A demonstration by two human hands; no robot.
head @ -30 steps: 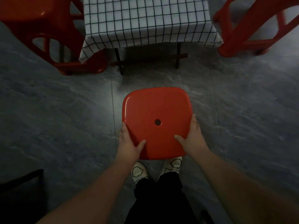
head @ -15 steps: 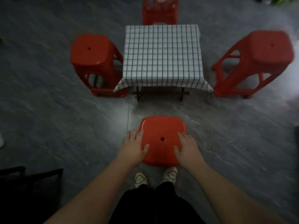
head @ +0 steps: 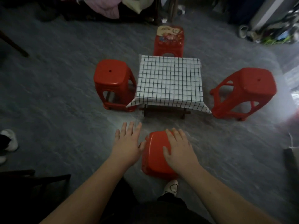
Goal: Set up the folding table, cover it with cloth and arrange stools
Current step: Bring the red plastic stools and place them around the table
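A small folding table under a white black-checked cloth (head: 169, 81) stands in the middle of the grey floor, its dark legs (head: 165, 111) showing below the hem. Red plastic stools stand at its left (head: 113, 78), right (head: 252, 88) and far side (head: 169, 41). A fourth red stool (head: 153, 157) stands on the near side, right below me. My right hand (head: 179, 149) lies flat on its seat, fingers straight. My left hand (head: 127, 143) hovers beside the stool's left edge, fingers spread, holding nothing.
Piled clothes and dark furniture (head: 103, 8) line the far wall. Shoes and clutter (head: 258, 34) sit at the far right. A white shoe (head: 9, 139) lies at the left edge and a dark frame (head: 32, 180) at the lower left.
Both hands let go of the near stool's seat edges. My left hand came off to the left and my right hand flattened on the seat. The view rose, showing the whole table.
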